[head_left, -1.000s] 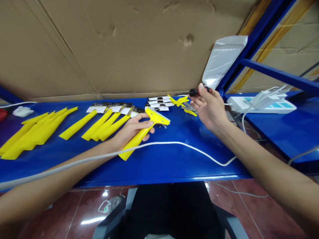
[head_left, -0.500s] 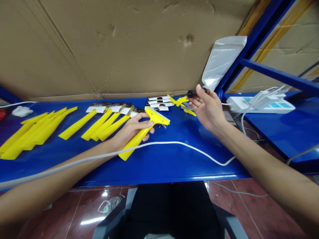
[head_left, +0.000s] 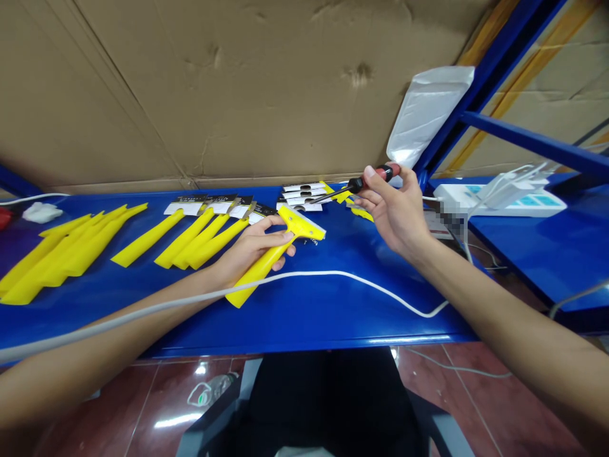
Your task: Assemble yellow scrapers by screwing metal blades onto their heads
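My left hand (head_left: 259, 247) is wrapped round the neck of a yellow scraper (head_left: 254, 274), whose wide head with two screws and a blade edge points up and to the right. In my right hand (head_left: 394, 206) is a screwdriver (head_left: 387, 171) with a red and black handle. Its dark shaft slants down-left toward the scraper head, with the tip apart from it. To the left of my left hand lie several yellow scrapers (head_left: 147, 239) with black-and-white cards at their heads. Behind the scraper in hand are stacked white cards (head_left: 303, 189) and small yellow pieces (head_left: 362, 213).
Yellow handles (head_left: 71, 254) lie piled at the left of the blue table (head_left: 361, 324). A white cable (head_left: 333, 273) crosses in front of my hands. A white power strip (head_left: 504, 200) is at the right, and a white plastic sleeve (head_left: 431, 114) leans by the blue post.
My right hand has turned the screwdriver, so its shaft now shows pointing left toward the scraper head. My left hand and the scraper have stayed in place.
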`<action>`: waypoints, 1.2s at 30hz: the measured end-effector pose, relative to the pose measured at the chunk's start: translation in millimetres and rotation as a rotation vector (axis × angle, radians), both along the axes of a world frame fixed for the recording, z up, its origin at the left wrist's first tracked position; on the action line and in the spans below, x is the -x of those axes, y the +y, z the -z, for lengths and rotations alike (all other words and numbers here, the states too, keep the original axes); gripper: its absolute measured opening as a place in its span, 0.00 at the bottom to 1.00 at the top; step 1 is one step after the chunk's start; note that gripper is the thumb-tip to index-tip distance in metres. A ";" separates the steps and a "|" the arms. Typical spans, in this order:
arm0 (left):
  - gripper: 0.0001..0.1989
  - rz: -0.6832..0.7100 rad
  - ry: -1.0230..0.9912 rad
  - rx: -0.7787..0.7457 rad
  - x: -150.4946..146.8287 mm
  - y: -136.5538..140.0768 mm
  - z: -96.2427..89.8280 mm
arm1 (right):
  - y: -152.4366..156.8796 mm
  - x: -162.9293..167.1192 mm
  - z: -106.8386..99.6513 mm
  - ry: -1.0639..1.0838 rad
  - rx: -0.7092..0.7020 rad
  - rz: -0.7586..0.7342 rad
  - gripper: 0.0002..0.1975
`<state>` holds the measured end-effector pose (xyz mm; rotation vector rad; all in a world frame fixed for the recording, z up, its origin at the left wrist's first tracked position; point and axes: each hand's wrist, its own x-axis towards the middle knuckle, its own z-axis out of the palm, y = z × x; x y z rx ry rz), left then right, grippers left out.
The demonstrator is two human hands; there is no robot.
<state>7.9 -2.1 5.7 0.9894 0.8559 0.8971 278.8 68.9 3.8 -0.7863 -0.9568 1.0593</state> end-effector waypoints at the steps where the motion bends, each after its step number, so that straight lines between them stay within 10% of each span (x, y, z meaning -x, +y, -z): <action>1: 0.24 0.004 0.005 0.004 0.2 0.0 -0.3 | 1.3 -0.3 1.9 -0.024 -0.019 0.011 0.37; 22: 0.17 -0.003 0.077 0.005 -0.9 -0.5 -1.3 | 15.9 -8.9 25.2 -0.448 -0.604 0.071 0.42; 36: 0.15 -0.009 0.082 0.022 -2.2 -1.9 -5.7 | 10.8 -8.0 20.0 -0.492 -0.661 0.125 0.41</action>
